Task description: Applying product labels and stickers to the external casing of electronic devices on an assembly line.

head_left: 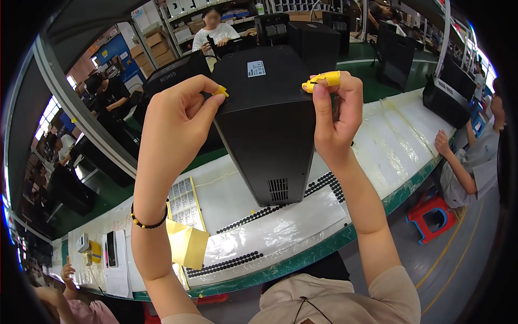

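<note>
A tall black box-shaped case [268,135] with a vent low on its near face stands upright in front of me. On its top is a pale printed label [256,68]. My left hand [181,121] is pinched at the top left near corner, yellow tape on a fingertip; what it may hold is hidden. At the top right near corner my right hand [339,110] is also closed, thumb against an index finger wrapped in yellow tape. A small dark bit shows between them, too small to name. Strips of round black pads [225,264] lie on the bench below.
By my left forearm lie a label sheet [185,202] and a folded yellow paper [186,244]. Farther left are papers [117,278] and a phone-like black device [111,249]. More black cases [314,42] stand beyond. A person [469,167] is at right, near a red stool [431,218].
</note>
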`<state>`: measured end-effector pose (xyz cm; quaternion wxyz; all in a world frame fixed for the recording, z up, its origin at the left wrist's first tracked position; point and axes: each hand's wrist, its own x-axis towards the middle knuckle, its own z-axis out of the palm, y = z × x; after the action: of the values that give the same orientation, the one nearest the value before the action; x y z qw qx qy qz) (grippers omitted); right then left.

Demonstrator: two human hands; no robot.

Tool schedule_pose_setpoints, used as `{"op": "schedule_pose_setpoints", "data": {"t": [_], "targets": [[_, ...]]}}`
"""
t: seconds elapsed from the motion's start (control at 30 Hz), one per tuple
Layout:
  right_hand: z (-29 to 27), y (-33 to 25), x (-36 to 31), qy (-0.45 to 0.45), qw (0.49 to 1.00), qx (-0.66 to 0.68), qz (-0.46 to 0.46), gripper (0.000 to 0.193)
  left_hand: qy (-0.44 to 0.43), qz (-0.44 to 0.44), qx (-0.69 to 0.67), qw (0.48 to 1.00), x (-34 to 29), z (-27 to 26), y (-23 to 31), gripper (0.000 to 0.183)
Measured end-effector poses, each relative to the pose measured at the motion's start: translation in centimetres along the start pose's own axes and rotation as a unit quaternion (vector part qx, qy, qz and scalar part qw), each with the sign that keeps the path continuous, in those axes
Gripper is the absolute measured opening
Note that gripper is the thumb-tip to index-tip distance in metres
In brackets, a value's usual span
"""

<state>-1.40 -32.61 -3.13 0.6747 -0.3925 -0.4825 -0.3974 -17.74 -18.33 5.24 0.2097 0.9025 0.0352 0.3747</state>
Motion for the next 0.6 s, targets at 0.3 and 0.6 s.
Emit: {"op": "schedule_pose_setpoints", "data": {"t": [0.3,0.6], "targets": [[-0.3,-0.3,0.8,-0.009,1.000,0.004,-0.007,0.009,0.037,0.185,0.190,0.964,-2.2,-0.3,0.2,0.014],[-1.4,6.1,6.0,-0.106,0.971,-0.011,0.214,0.016,0.061,0.097,0.080,0.990,-4.8,1.6,-1.6,0.039]]}}
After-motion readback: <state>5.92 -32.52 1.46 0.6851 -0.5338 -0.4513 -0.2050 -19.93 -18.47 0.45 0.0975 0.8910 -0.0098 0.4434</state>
